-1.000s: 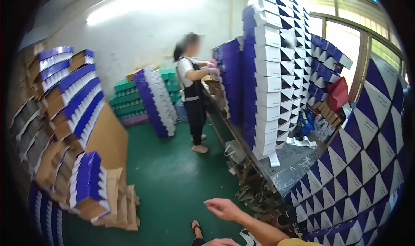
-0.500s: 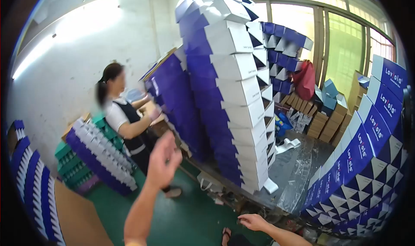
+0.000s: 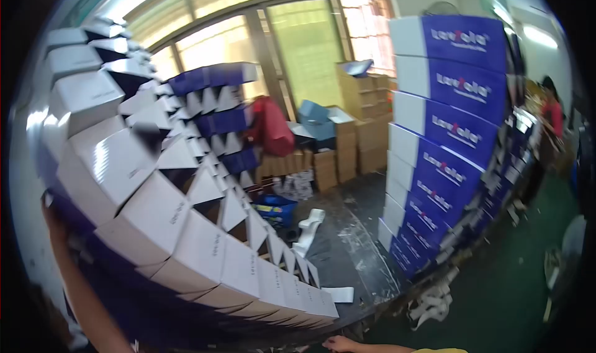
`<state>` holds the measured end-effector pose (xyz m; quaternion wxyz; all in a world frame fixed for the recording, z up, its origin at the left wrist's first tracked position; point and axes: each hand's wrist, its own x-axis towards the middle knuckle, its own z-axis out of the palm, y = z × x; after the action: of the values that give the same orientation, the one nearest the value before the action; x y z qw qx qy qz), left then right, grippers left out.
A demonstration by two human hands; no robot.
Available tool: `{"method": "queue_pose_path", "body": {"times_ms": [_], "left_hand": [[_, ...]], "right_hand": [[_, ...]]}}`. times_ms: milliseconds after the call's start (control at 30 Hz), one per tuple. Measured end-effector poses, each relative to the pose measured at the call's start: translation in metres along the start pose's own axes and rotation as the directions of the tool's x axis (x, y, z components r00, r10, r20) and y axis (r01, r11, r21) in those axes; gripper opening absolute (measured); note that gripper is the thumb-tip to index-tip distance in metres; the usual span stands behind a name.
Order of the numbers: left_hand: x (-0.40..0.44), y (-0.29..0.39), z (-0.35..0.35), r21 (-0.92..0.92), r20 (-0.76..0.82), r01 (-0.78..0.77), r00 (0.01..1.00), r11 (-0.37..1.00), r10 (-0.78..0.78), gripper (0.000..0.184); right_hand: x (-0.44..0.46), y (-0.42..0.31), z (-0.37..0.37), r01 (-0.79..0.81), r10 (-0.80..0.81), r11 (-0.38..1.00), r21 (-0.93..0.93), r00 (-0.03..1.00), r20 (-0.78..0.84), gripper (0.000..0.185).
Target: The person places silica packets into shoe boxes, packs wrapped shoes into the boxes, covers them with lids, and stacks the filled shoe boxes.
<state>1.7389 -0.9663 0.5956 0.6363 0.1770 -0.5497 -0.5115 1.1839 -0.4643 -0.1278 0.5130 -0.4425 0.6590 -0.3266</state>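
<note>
At the far left my left hand (image 3: 54, 222) is raised against the purple side of a tall stack of white and purple boxes (image 3: 146, 226). Its fingers are dark and blurred, so their grip cannot be made out. My right hand (image 3: 338, 343) is low at the bottom edge of the view, just in front of the work table's (image 3: 347, 229) near edge. Its fingers are curled together, and whatever is in them is hidden. The stacked boxes have open, triangular-looking ends facing the table.
Purple boxes with printed lettering (image 3: 462, 86) form another tall stack to the right. White strips (image 3: 308, 232) lie on the table. Behind are a red bag (image 3: 270, 126), brown cartons (image 3: 372, 114) and a blue packet (image 3: 274, 210). A person in red (image 3: 552, 117) stands far right.
The view has swung right, and the co-worker at the left is out of sight. My left hand has gone from mid-air to the side of the box stack. My right hand remains low.
</note>
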Motion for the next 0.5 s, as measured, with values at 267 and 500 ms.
{"method": "queue_pose_path", "body": {"times_ms": [267, 500], "left_hand": [[-0.075, -0.004, 0.081, 0.204, -0.145, 0.013, 0.989, 0.979, 0.017, 0.048], [-0.17, 0.001, 0.154, 0.461, -0.024, -0.142, 0.985, 0.876, 0.172, 0.046]], "right_hand": [[0.042, -0.001, 0.092, -0.426, 0.55, 0.408, 0.808, 0.821, 0.155, 0.067], [0.038, -0.012, 0.139, -0.084, 0.509, -0.043, 0.995, 0.856, 0.095, 0.076]]}}
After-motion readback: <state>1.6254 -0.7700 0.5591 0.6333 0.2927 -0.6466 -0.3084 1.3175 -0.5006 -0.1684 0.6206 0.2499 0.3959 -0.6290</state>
